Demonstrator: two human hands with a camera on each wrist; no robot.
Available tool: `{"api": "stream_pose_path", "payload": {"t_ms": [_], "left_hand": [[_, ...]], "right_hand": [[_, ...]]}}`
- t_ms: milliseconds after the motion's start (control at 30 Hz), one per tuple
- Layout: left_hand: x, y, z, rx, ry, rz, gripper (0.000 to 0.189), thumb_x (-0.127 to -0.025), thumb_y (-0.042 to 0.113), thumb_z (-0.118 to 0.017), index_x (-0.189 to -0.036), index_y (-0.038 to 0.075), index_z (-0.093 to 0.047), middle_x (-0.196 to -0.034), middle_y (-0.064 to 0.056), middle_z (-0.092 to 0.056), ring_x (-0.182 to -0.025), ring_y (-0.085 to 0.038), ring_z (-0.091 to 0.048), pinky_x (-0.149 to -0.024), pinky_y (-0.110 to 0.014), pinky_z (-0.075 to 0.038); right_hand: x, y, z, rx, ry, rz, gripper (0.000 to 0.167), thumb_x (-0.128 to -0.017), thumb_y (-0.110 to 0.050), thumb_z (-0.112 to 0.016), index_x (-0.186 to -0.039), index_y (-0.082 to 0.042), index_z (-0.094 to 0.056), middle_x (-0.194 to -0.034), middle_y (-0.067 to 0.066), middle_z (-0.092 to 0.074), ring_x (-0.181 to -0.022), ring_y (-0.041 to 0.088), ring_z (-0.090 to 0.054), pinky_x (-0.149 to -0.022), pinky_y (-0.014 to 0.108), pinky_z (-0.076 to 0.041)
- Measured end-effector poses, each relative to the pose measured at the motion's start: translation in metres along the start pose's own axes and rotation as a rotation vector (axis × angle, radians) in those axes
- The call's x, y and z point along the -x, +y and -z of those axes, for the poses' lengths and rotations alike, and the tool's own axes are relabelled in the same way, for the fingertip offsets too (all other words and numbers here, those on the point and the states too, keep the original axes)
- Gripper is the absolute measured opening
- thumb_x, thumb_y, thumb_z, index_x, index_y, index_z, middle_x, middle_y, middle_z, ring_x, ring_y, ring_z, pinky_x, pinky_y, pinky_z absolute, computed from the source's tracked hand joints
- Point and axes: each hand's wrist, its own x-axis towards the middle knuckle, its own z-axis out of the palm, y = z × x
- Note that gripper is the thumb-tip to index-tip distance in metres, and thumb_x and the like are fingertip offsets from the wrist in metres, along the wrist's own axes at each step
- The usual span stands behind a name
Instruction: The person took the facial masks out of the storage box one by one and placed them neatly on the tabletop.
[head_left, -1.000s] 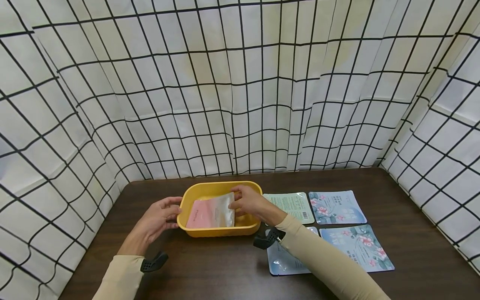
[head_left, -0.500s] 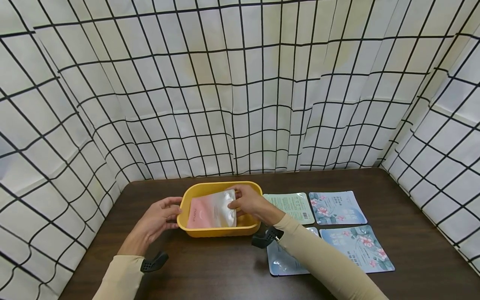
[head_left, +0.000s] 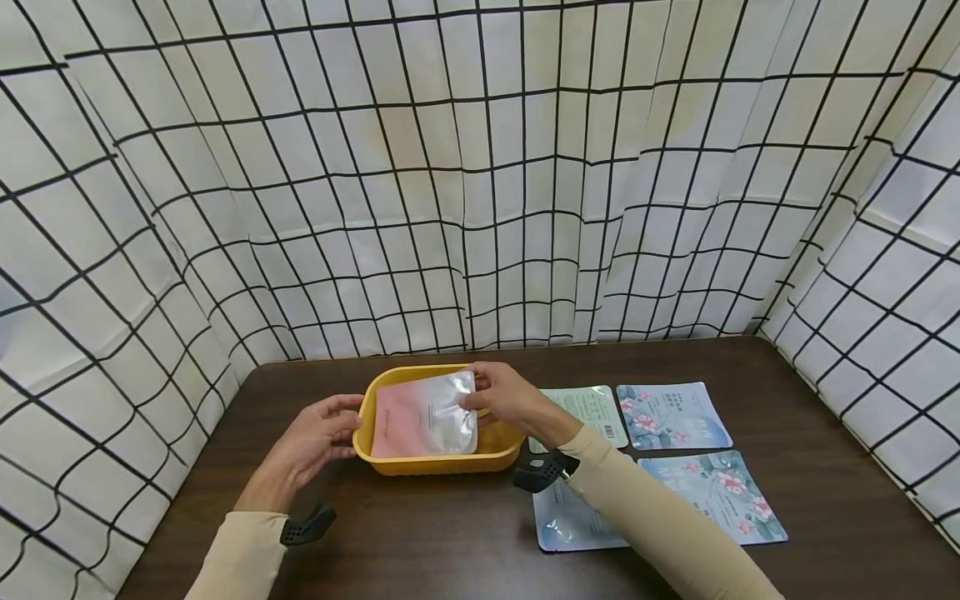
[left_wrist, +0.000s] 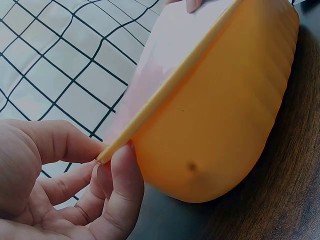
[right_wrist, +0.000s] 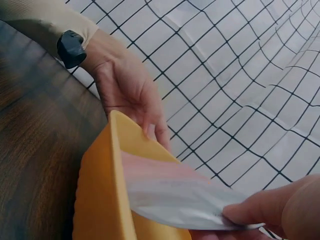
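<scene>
A yellow plastic basin [head_left: 442,465] stands on the dark wooden table. My left hand [head_left: 324,432] pinches its left rim between thumb and fingers, as the left wrist view shows close up. Over the basin, my right hand [head_left: 512,402] pinches the silvery right edge of a pink and silver sachet [head_left: 420,417], thumb on top. The sachet's pink end lies lower, inside the left part of the basin, and its silver end is lifted. In the right wrist view the sachet [right_wrist: 170,192] slants up out of the basin [right_wrist: 97,190] toward the thumb.
Right of the basin lie a pale green sachet [head_left: 588,408] and several blue floral sachets, one at the back [head_left: 675,415] and one at the front [head_left: 723,498]. My right forearm covers part of another blue sachet [head_left: 570,517]. A white grid-patterned curtain [head_left: 480,208] encloses the table.
My right hand has raised the sachet's silver end and drawn it slightly up and to the right, so more of the sachet shows. The left hand has stayed at the rim.
</scene>
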Motion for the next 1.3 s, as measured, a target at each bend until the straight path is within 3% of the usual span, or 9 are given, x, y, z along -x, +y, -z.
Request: {"api": "stream_pose_path", "payload": {"t_ms": [267,700,1033,1300], "left_hand": [[0.0,0.0,0.0,-0.008,-0.003,-0.002,0.054,-0.1,0.016,-0.061,-0.15,0.005,-0.042,-0.134,-0.018,-0.055,-0.095,-0.023,-0.063,-0.079,-0.032,-0.059],[0.001,0.003,0.0,-0.006,-0.019,-0.004,0.055,-0.1,0.017,-0.061,-0.15,0.004,-0.041,-0.13,-0.017,-0.057,-0.094,-0.023,-0.063,-0.08,-0.033,-0.059],[0.003,0.001,0.0,-0.014,-0.01,0.001,0.056,-0.1,0.017,-0.062,-0.15,0.004,-0.041,-0.133,-0.018,-0.055,-0.093,-0.023,-0.064,-0.08,-0.032,-0.06],[0.001,0.002,0.001,-0.01,-0.011,-0.004,0.055,-0.1,0.016,-0.061,-0.149,0.004,-0.041,-0.127,-0.016,-0.058,-0.092,-0.022,-0.065,-0.08,-0.032,-0.06]], "right_hand": [[0.009,-0.003,0.014,-0.036,-0.009,0.036,0.034,-0.094,-0.002,-0.068,-0.127,-0.004,-0.06,-0.116,0.012,-0.07,-0.095,0.023,-0.07,-0.077,0.042,-0.062],[0.029,-0.012,0.042,-0.076,-0.024,0.05,0.049,-0.095,-0.008,-0.069,-0.141,-0.007,-0.053,-0.13,0.013,-0.066,-0.103,0.024,-0.068,-0.083,0.042,-0.061],[0.052,-0.011,0.055,-0.1,-0.051,0.068,0.036,-0.093,-0.008,-0.071,-0.125,-0.002,-0.057,-0.118,0.013,-0.069,-0.098,0.024,-0.067,-0.08,0.044,-0.061],[0.071,-0.011,0.066,-0.109,-0.036,0.072,0.038,-0.092,-0.006,-0.072,-0.127,-0.002,-0.055,-0.117,0.014,-0.068,-0.094,0.025,-0.067,-0.078,0.045,-0.061]]}}
